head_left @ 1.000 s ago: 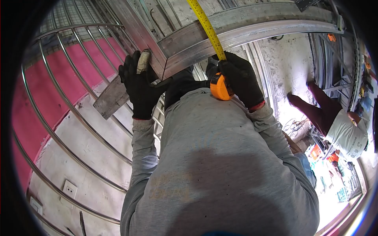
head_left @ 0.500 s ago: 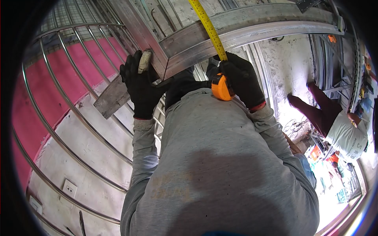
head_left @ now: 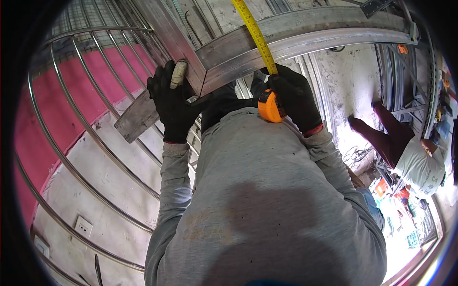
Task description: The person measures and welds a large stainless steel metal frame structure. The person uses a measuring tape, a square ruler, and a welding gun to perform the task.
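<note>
My right hand (head_left: 296, 97), in a black glove with a red cuff edge, is closed around an orange tape measure (head_left: 271, 107). The yellow blade (head_left: 255, 33) runs up from it across a metal frame (head_left: 305, 46). My left hand (head_left: 175, 107), also gloved, lies beside the frame's mitred corner with its thumb spread out below the corner. Tan wrapping (head_left: 178, 74) covers one of its fingers. Partly under that hand, a flat grey bar (head_left: 137, 118) sticks out to the left. What the left fingertips press on is hard to make out.
Curved shiny metal bars (head_left: 102, 143) stand on my left, before a pink and white wall (head_left: 71, 90). On the right, a person in dark trousers (head_left: 381, 136) is near a bright opening (head_left: 400, 248). Long metal profiles (head_left: 316, 83) lie beyond my right hand.
The view has shifted very slightly. Both hands, the tape measure and the frame keep nearly the same positions.
</note>
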Tool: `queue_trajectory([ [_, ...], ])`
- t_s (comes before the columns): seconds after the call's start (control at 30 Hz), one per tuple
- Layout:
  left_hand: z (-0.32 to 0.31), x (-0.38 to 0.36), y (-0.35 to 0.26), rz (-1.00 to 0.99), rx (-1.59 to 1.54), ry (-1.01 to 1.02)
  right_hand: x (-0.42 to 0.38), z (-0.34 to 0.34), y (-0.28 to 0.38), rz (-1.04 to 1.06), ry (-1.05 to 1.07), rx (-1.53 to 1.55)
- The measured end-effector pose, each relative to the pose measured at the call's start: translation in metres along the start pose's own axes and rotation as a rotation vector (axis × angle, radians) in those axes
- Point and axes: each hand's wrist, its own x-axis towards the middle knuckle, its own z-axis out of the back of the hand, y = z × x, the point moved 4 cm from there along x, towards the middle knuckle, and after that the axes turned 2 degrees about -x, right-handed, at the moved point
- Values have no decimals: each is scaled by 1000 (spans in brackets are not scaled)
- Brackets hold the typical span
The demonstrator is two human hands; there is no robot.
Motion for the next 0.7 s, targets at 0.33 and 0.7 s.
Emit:
queue_trajectory([
  [0.33, 0, 0, 0, -11, -5, -13, 0, 0, -7, -10, -6, 51],
  [0.7, 1, 0, 2, -17, 14, -12, 0, -2, 0, -5, 5, 36],
])
